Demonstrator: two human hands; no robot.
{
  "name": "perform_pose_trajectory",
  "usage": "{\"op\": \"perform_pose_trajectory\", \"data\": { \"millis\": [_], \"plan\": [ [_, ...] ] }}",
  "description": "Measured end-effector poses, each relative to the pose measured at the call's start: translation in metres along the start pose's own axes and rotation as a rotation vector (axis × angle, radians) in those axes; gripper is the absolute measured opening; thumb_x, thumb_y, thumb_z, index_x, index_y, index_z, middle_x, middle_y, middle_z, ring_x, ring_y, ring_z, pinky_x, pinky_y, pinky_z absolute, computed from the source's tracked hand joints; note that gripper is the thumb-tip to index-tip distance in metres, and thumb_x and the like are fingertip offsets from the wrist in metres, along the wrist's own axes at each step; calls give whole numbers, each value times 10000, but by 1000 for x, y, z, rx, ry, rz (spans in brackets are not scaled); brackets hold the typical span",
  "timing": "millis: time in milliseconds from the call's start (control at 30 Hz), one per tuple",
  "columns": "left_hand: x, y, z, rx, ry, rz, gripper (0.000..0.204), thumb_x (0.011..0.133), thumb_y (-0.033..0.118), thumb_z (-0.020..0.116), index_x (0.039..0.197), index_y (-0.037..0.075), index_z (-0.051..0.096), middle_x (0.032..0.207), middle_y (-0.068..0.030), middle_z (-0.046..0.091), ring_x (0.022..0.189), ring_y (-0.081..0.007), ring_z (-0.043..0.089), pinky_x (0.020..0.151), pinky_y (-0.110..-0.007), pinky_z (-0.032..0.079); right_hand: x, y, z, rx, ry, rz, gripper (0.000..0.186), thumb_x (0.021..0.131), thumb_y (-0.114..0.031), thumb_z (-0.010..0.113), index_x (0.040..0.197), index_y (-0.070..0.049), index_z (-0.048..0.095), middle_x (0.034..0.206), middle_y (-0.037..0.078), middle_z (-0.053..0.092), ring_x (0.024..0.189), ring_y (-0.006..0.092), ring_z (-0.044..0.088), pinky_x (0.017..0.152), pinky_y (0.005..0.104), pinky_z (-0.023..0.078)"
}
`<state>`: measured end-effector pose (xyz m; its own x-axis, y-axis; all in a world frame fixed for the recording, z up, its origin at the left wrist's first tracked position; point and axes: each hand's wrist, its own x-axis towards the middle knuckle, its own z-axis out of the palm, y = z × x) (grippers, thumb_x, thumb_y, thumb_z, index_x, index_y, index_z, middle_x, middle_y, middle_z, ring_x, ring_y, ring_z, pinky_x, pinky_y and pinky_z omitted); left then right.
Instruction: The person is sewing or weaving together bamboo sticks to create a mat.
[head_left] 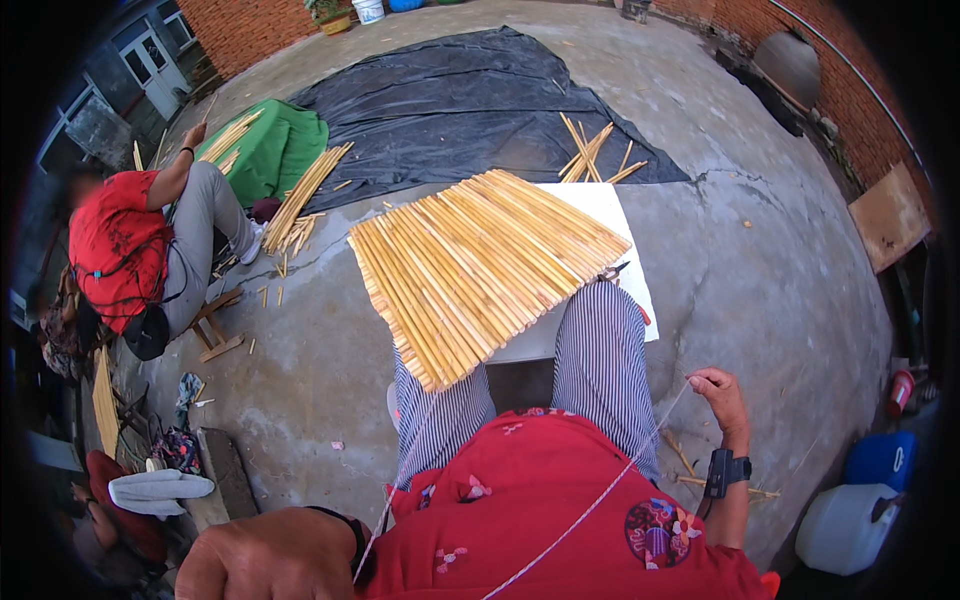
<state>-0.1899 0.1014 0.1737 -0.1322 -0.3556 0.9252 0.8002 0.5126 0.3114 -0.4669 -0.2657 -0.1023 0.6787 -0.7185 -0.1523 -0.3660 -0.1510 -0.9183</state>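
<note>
A mat of yellow reed stalks, set side by side, lies across my knees and a white board. From its near corner a thin pale string runs down toward my left hand. My left hand is raised close at the lower left, knuckles up and fingers curled; what they hold is hidden. Out to the right, my right hand pinches a stretch of pale string that slants down across my red top. By the mat's right corner, dark-tipped pliers or cutters with a red handle are partly covered.
A person in red sits at left beside reed bundles and a green cloth. Black sheeting covers the ground ahead, with loose reeds on it. White and blue jugs stand at lower right.
</note>
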Motion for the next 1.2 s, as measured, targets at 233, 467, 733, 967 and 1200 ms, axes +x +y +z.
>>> {"op": "perform_pose_trajectory", "data": {
  "millis": [233,467,733,967,1200],
  "plan": [
    [5,3,-2,25,-16,137,203,898,58,455,831,-50,614,613,-113,522,507,-181,504,561,-348,474,-5,45,-13,-13,70,83,185,854,-175,669,895,5,686,768,-6,607,747,83,538,691,242,441],
    [7,-2,-2,48,64,254,243,902,83,439,829,-55,626,611,-118,533,505,-194,520,550,-371,481,-26,98,-25,192,186,117,202,850,-230,685,889,-34,655,730,-17,583,695,81,522,665,246,431],
    [4,-3,-6,56,22,302,252,898,95,436,829,-44,634,641,-115,558,545,-201,555,595,-368,498,-48,139,-38,364,279,258,199,849,-253,708,854,-85,601,722,-9,587,610,78,518,561,210,414],
    [-9,4,16,19,157,387,249,882,100,486,709,-65,559,546,-143,512,456,-246,544,439,-414,460,-55,142,-37,516,344,258,196,843,-260,721,838,-111,594,694,-20,569,578,70,519,520,196,391],
    [-7,0,14,38,167,416,239,875,103,488,716,-59,562,547,-141,512,442,-240,534,423,-404,450,-22,86,-42,370,437,106,175,839,-234,726,837,-107,606,641,-49,518,556,53,449,515,198,352]
  ]
}}
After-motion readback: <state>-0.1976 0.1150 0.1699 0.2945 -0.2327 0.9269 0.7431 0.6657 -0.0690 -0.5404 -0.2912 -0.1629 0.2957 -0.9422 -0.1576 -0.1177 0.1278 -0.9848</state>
